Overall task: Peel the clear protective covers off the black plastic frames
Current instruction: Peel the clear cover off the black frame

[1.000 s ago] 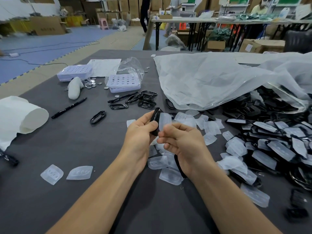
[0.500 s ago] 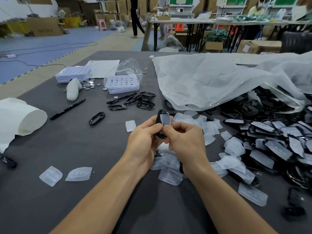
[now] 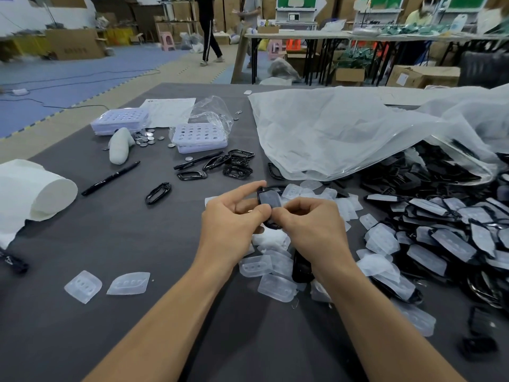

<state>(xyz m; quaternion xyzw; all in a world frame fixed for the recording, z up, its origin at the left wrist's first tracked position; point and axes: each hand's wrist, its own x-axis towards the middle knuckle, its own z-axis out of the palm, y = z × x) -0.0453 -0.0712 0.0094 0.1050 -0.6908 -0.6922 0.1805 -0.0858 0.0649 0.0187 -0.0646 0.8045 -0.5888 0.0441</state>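
Both of your hands pinch one black frame above the table: left hand steadying its edge, right hand fingertips closed at the clear cover. Peeling is underway; next, lift that film away cleanly.

Head view, forward-down over table, close.

Both hands meet mid-table, left hand and right hand, a frame pinched between them. Peeled covers lie scattered under and just behind the hands. Right of them, a heap of covered frames spills out from under a plastic bag. Behind the hands sit bare frames; a pen lies to the left, and two more covers near the left.
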